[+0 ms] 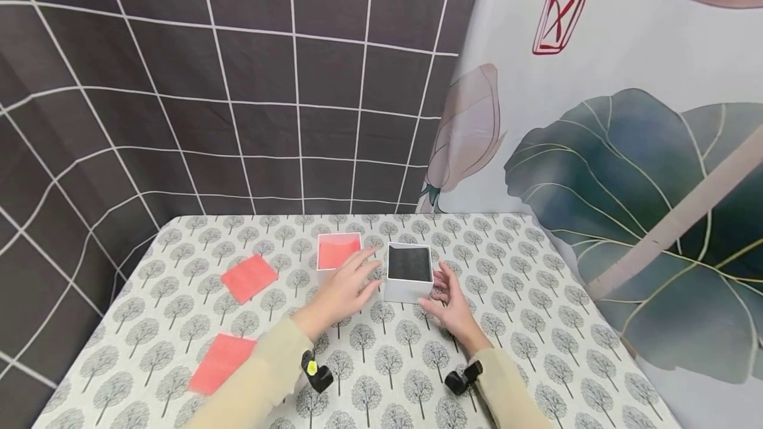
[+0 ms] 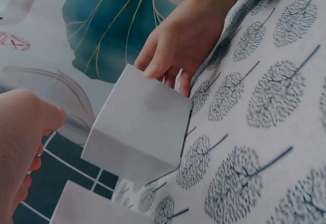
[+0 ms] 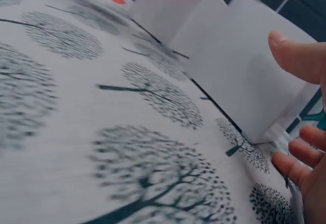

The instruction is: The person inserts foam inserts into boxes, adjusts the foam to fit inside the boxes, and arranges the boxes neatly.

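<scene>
On the table stands a white square box (image 1: pixel 408 292) with black material (image 1: pixel 410 262) filling its top. My right hand (image 1: pixel 451 306) is at that box's right side, thumb near the front corner and fingers loosely bent along the side. Whether the fingertips touch the box is unclear. To the left is a second white box (image 1: pixel 324 275) with red material (image 1: pixel 337 250) inside. My left hand (image 1: pixel 346 285) hovers in front of this box's right side, fingers extended toward the gap between the boxes and holding nothing. It hides part of the red-filled box.
Two flat red squares, one farther back (image 1: pixel 249 279) and one nearer (image 1: pixel 222 364), lie on the left of the tree-print tablecloth (image 1: pixel 387 363). My left sleeve partly covers the nearer one. A dark gridded curtain (image 1: pixel 256 71) and a lotus-print cloth (image 1: pixel 596 171) hang behind and beside the table.
</scene>
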Tool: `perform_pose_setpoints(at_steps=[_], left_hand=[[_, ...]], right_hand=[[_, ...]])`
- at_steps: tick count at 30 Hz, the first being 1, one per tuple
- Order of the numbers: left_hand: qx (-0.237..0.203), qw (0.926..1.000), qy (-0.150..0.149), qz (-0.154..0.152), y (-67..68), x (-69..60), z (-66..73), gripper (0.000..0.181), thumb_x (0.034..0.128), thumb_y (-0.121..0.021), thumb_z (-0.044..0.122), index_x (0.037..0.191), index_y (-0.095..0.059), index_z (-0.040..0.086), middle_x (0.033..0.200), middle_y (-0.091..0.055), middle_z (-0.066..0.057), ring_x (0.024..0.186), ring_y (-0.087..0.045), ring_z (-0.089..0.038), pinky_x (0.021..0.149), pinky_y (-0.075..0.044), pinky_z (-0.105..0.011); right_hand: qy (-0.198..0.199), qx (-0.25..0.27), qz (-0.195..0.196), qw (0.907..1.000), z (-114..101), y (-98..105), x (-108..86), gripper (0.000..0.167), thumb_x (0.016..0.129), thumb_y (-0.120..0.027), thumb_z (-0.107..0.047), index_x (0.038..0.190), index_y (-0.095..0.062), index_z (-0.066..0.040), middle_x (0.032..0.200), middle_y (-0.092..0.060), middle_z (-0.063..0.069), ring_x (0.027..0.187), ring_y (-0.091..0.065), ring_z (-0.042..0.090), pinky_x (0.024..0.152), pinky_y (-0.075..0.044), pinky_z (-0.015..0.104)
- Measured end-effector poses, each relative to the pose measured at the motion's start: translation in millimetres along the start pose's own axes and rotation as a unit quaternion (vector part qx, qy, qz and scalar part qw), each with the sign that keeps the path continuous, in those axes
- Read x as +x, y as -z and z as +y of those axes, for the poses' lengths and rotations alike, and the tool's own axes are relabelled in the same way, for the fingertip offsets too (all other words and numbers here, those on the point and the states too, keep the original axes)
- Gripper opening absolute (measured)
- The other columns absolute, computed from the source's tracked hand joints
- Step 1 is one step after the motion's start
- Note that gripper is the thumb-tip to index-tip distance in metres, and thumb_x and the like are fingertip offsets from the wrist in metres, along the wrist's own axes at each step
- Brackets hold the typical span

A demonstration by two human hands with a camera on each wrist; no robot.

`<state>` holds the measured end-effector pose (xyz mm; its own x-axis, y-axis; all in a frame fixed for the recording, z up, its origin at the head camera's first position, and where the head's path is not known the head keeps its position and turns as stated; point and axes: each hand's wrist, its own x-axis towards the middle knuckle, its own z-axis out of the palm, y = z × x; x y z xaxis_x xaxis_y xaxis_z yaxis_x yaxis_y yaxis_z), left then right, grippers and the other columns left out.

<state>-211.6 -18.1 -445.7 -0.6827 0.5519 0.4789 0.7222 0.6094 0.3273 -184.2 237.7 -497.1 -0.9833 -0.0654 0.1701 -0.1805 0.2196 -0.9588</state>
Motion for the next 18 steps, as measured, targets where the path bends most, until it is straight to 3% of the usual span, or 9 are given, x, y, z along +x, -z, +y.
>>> perform_pose_setpoints(at_steps=[5,9,12,14,16,18], left_hand=[[0.002,0.9996,0.027,-0.004,10.5,-15.0,-4.8,0.042,0.0919,-0.058,0.026,0.131,-0.052,0.011,0.143,-0.038,-0.009,0.128,-0.039,-0.027,0.1,-0.04,-0.041],[-0.002,0.9991,0.037,0.019,19.2,-28.8,-10.7,0.042,0.0901,-0.061,0.024,0.129,-0.054,0.009,0.14,-0.042,-0.012,0.124,-0.044,-0.029,0.098,-0.041,-0.046],[-0.004,0.9987,0.038,0.035,24.4,-38.8,-15.2,0.042,0.0887,-0.063,0.022,0.128,-0.055,0.008,0.139,-0.043,-0.012,0.124,-0.044,-0.03,0.096,-0.042,-0.048],[-0.002,0.9985,0.036,0.04,27.7,-45.0,-17.7,0.041,0.0888,-0.062,0.023,0.127,-0.055,0.009,0.139,-0.043,-0.011,0.125,-0.043,-0.03,0.095,-0.043,-0.049],[0.003,0.9984,0.033,0.046,29.2,-50.7,-21.3,0.041,0.0889,-0.062,0.023,0.127,-0.055,0.01,0.14,-0.043,-0.011,0.126,-0.041,-0.031,0.096,-0.042,-0.05],[0.008,0.9978,0.029,0.059,30.9,-56.1,-24.7,0.04,0.0881,-0.062,0.023,0.126,-0.056,0.01,0.139,-0.044,-0.012,0.125,-0.042,-0.033,0.096,-0.041,-0.051]], right_hand=[[0.038,-0.009,0.049,0.998,8.8,-3.9,-13.1,0.085,0.077,-0.074,-0.005,0.145,-0.022,-0.002,0.138,-0.031,0.024,0.118,-0.036,0.036,0.091,-0.043,0.046],[0.088,-0.025,0.088,0.9919,-14.3,-13.7,-24.7,0.076,0.076,-0.073,0.001,0.139,-0.031,0.003,0.134,-0.031,0.022,0.113,-0.036,0.033,0.089,-0.041,0.048],[0.164,-0.056,0.107,0.9792,-31.6,-21.7,-28.3,0.066,0.074,-0.07,0.009,0.132,-0.038,0.009,0.127,-0.035,0.026,0.109,-0.038,0.031,0.088,-0.042,0.036],[0.221,-0.076,0.114,0.9655,-39.4,-27.0,-27.9,0.061,0.071,-0.07,0.013,0.126,-0.041,0.013,0.122,-0.038,0.03,0.107,-0.04,0.033,0.085,-0.043,0.029],[0.274,-0.091,0.118,0.95,-45.3,-32.5,-26.3,0.058,0.068,-0.069,0.017,0.121,-0.044,0.017,0.117,-0.04,0.035,0.104,-0.041,0.037,0.08,-0.045,0.028],[0.305,-0.091,0.117,0.9408,-50.4,-38.9,-25.0,0.057,0.066,-0.068,0.019,0.118,-0.046,0.018,0.114,-0.042,0.036,0.102,-0.042,0.039,0.078,-0.045,0.033]])
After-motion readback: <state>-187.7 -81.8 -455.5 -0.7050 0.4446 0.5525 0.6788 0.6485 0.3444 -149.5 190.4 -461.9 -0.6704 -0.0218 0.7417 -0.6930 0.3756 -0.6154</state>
